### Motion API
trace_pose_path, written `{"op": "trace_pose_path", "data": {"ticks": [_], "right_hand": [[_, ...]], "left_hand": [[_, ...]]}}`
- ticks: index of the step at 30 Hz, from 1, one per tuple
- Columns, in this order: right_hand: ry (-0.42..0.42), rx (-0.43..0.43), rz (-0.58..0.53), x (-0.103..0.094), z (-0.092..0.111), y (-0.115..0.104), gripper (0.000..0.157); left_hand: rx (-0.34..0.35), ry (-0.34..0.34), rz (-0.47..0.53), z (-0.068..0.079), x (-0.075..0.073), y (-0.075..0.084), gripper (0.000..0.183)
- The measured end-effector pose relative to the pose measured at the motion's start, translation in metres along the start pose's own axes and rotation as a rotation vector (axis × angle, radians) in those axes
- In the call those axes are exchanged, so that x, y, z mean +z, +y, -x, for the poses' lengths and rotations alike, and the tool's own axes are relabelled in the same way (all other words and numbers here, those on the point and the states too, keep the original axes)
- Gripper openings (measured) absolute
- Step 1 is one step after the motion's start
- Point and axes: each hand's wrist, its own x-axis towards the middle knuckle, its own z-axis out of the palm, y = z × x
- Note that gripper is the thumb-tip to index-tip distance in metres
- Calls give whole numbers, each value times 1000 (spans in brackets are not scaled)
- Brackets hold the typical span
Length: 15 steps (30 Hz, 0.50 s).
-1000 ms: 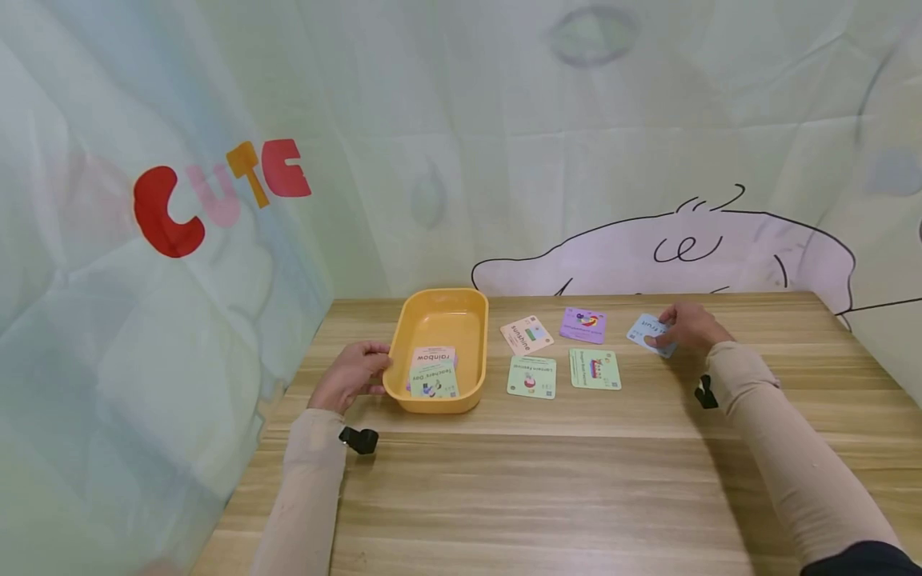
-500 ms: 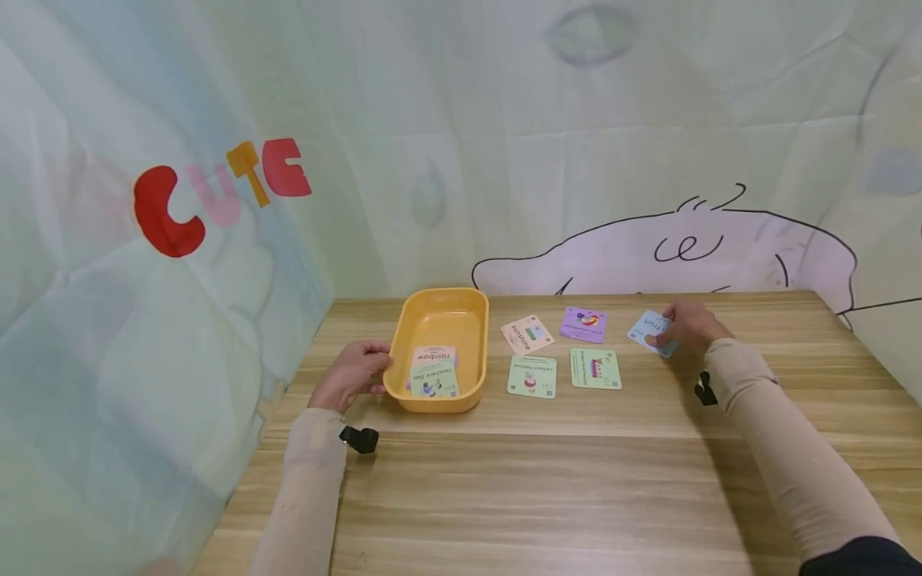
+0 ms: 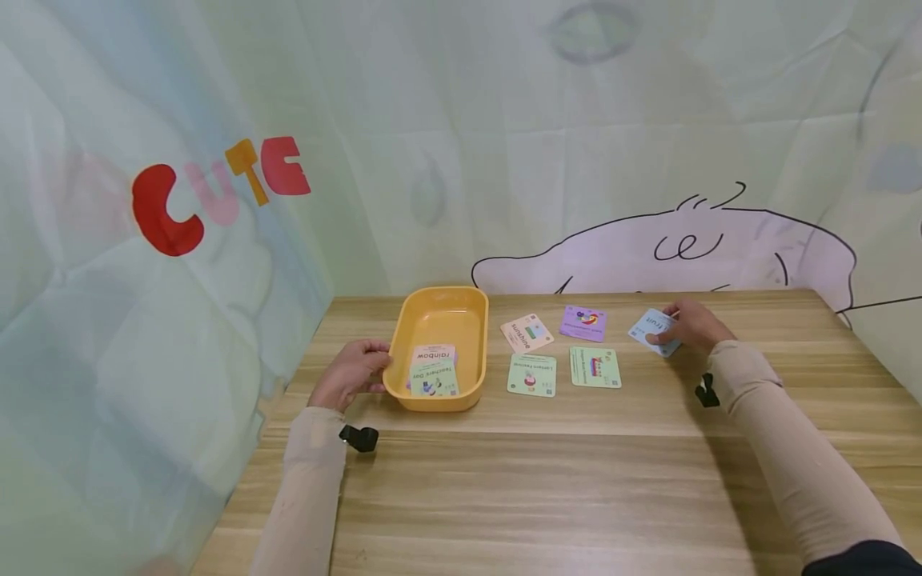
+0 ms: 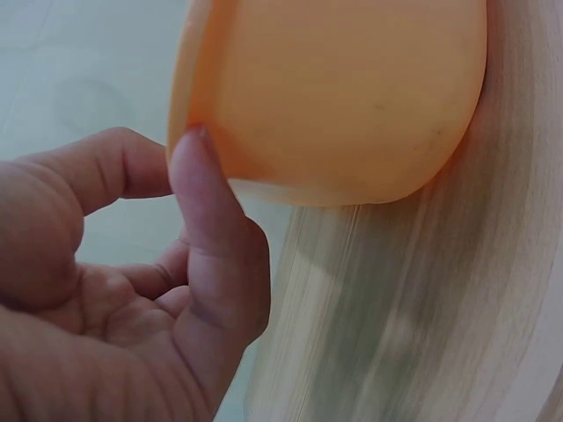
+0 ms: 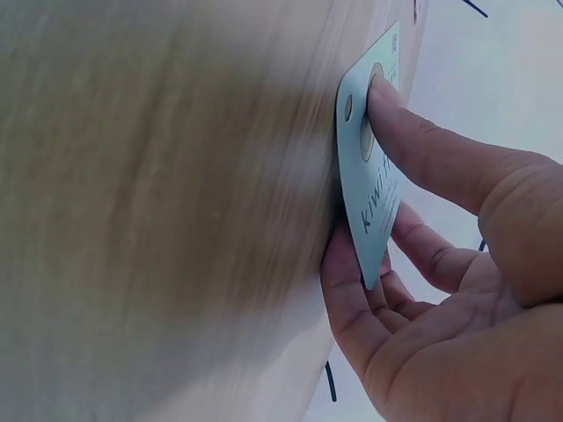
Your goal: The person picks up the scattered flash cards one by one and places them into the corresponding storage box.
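Note:
My left hand [image 3: 350,374] pinches the left rim of a yellow plastic tray [image 3: 476,350]. In the left wrist view the thumb and a finger meet at the tray wall [image 4: 343,97]. Two cards show inside the tray, a pink "rainbow" card [image 3: 434,353] and, overlapping it, a green "Teachers' Day" card [image 3: 434,378]. At the right, my right hand [image 3: 695,328] holds a light blue kiwi fruit card [image 3: 651,327]. The right wrist view has the thumb on the face of this card [image 5: 361,176] and fingers at its lower edge, close to the tabletop.
Between tray and right hand lie a "sunshine" card [image 3: 527,334], a purple card [image 3: 583,324], a green "Lantern Festival" card [image 3: 532,376] and a green card with a red boat [image 3: 595,368]. A printed cloth [image 3: 403,200] hangs behind the wooden table [image 3: 504,488].
The blue card has shifted very slightly to the right under my right hand, and its word "fruit" shows more clearly. My left hand and the tray stay put.

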Motion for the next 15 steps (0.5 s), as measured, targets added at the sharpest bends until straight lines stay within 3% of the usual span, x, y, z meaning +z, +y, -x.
{"op": "trace_pose_path", "data": {"ticks": [15], "right_hand": [[19, 16, -18, 1, 1, 2, 66]], "left_hand": [[13, 5, -6, -3, 0, -2, 36]]}}
